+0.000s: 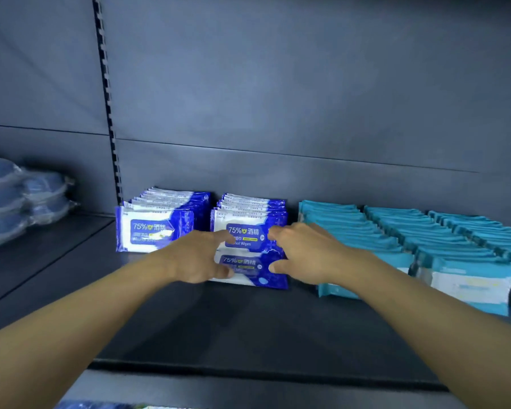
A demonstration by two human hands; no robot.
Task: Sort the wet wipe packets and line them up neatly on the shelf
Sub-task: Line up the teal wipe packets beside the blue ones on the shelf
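Two rows of blue-and-white alcohol wipe packets stand on edge on the dark shelf (189, 326): a left row (157, 228) and a middle row (248, 212). One more blue packet (250, 271) leans at the front of the middle row. My left hand (199, 258) holds its left end, thumb on the leaning packet, fingers reaching the standing packet behind. My right hand (303, 255) holds the right end the same way. Three rows of teal wipe packets (354, 231) stand to the right.
Stacked blue items in clear plastic wrap (15, 202) lie on the neighbouring shelf bay at the left. A slotted upright (108, 107) divides the bays. The shelf's front edge (248, 370) runs below my forearms. The teal rows reach closer to that edge.
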